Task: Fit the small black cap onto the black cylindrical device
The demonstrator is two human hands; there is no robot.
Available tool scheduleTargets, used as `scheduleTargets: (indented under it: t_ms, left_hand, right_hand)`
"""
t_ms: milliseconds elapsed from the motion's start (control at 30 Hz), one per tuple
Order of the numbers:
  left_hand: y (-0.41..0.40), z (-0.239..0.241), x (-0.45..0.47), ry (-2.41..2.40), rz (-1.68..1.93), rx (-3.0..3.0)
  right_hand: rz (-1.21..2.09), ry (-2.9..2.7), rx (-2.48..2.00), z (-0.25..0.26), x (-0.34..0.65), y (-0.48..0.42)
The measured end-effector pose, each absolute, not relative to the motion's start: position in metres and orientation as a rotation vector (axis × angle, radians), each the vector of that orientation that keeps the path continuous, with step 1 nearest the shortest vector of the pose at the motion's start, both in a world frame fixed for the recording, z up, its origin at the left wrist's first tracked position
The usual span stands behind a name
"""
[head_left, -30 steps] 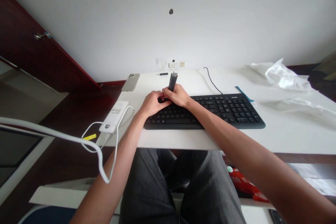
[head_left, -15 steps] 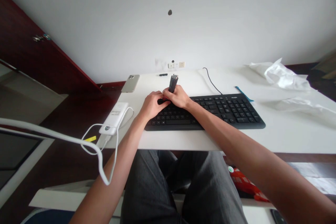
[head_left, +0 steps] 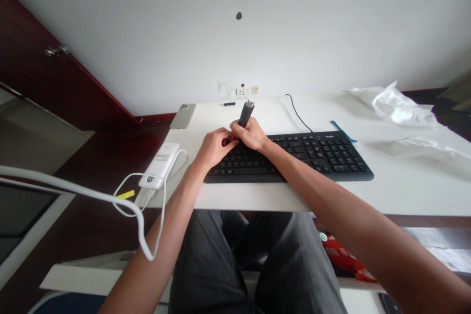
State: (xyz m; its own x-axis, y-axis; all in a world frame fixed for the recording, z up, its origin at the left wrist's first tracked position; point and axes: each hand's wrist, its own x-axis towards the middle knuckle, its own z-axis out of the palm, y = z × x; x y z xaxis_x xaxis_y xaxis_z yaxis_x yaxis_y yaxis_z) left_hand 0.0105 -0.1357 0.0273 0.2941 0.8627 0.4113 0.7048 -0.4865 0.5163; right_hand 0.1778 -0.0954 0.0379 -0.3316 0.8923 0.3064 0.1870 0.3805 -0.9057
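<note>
A black keyboard (head_left: 316,154) lies on the white desk (head_left: 397,191). My right hand (head_left: 250,135) is closed around a dark cylindrical tool (head_left: 245,113) that stands tilted over the keyboard's upper left corner, its tip hidden by the fingers. My left hand (head_left: 213,146) rests on the keyboard's left end, fingers curled, fingertips touching the spot under the tool. A small reddish bit shows between the two hands; I cannot make out what it is.
A white power bank (head_left: 161,166) with white cables sits at the desk's left edge. A phone (head_left: 183,116) lies face down at the back left. Crumpled white plastic (head_left: 397,105) is at the back right. A blue strip (head_left: 342,130) lies behind the keyboard.
The tool in my right hand has tilted a little more to the right and risen slightly. My left hand stays on the keyboard's left end.
</note>
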Motion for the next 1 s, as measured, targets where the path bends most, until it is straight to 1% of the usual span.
scheduleTargets:
  t_ms: [233, 467, 767, 867, 1000]
  left_hand:
    - [-0.137, 0.030, 0.008, 1.406, 0.998, 2.281]
    - [-0.137, 0.032, 0.004, 1.373, 0.999, 2.195]
    - [-0.136, 0.031, 0.007, 1.365, 1.001, 2.174]
    - [-0.136, 0.032, 0.006, 1.344, 1.068, 2.058]
    - [-0.125, 0.042, 0.000, 1.362, 1.250, 1.948]
  right_hand:
    - [1.044, -1.666, -0.985, 0.037, 0.178, -0.093]
    - [0.922, -1.548, -0.991, 0.039, 0.183, -0.088]
    - [0.888, -1.578, -1.059, 0.042, 0.183, -0.090]
    - [0.792, -1.611, -1.140, 0.045, 0.186, -0.089]
    - [0.521, -1.706, -1.369, 0.048, 0.193, -0.084]
